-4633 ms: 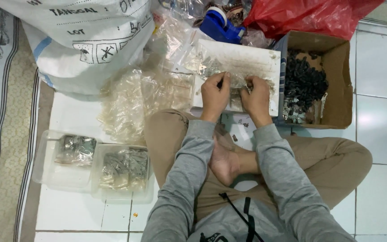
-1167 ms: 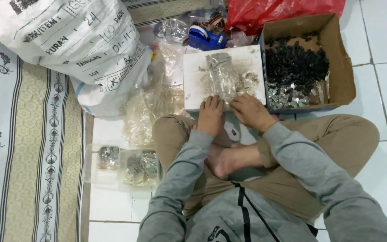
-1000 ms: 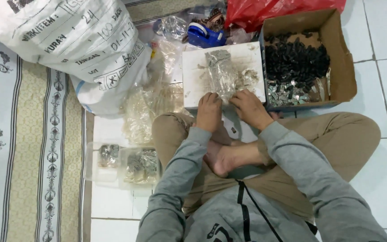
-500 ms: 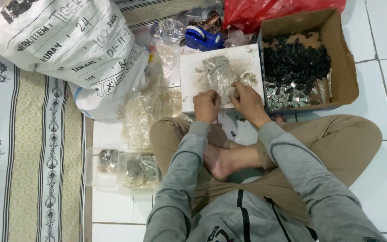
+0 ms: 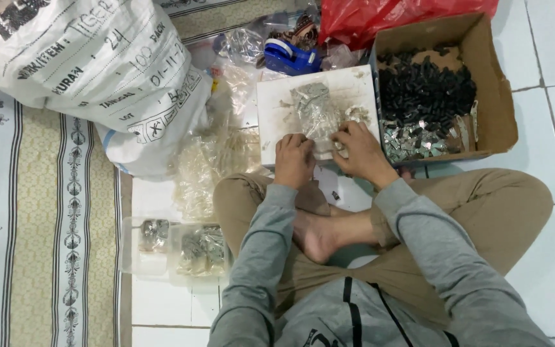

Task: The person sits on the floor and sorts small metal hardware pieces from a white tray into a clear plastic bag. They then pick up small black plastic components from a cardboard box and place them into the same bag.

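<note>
Between left hand [image 5: 293, 159] and right hand [image 5: 357, 149], clear plastic bag [image 5: 319, 122].

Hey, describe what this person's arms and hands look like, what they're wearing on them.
Both arms are covered by long grey sleeves of a soft sweatshirt-like top, loose and creased, ending in ribbed cuffs at the wrists. The left hand and right hand are bare: no gloves, and no rings, watch or bracelet that I can make out. The left sleeve and right sleeve show no markings.
</note>
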